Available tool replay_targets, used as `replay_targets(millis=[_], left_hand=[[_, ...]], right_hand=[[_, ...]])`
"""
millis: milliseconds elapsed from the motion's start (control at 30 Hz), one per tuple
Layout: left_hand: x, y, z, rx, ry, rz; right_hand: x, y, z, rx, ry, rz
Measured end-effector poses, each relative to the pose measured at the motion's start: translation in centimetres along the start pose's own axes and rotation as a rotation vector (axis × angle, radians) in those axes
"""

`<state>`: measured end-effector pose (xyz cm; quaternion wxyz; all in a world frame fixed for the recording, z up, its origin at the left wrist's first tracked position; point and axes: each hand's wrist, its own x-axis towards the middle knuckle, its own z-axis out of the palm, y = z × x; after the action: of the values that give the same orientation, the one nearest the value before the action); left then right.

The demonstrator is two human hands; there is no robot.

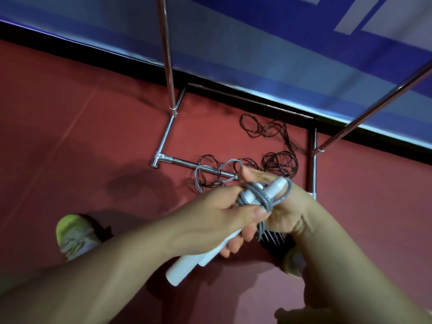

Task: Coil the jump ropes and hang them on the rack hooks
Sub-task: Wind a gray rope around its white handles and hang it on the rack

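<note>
A: How will the grey jump rope (264, 197) handle?

B: Light and limp, I'd judge; best taken at the stiff white handles (203, 253).

A: And the hands?

B: Head view: left hand (224, 213) curls round the handles and wound cord; right hand (287, 206) has cord looped over it, fingers pinching a strand. They're held above the red floor (70, 136), near the rack (168, 66) base's front bar. A dark rope (278, 160) lies inside that base.
</note>
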<state>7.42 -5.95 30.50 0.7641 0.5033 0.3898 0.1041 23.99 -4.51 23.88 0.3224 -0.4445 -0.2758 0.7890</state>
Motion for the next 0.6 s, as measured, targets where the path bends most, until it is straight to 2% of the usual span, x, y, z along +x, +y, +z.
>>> replay_targets(millis=[67, 100, 167, 267, 367, 600], left_hand=[[0.2, -0.2, -1.3, -0.002, 0.13, 0.02], [0.3, -0.1, -1.8, 0.013, 0.176, 0.039], [0.6, 0.0, -2.9, 0.063, 0.243, 0.074], [1.2, -0.1, -3.9, 0.125, 0.311, 0.074], [1.5, 0.0, -3.8, 0.187, 0.29, 0.092], [1.6, -0.3, -3.3, 0.262, 0.251, 0.1]], right_hand=[[-0.2, 0.0, 0.2, -0.048, 0.074, -0.097], [-0.3, -0.5, 0.9, 0.004, 0.141, -0.07], [-1.0, -1.3, 1.9, 0.009, 0.068, -0.063], [-2.0, -0.8, 1.4, -0.269, 0.134, -0.165], [-2.2, -0.7, 2.0, -0.421, 0.209, -0.192], [-2.3, -0.4, 2.5, -0.329, 0.274, -0.169]])
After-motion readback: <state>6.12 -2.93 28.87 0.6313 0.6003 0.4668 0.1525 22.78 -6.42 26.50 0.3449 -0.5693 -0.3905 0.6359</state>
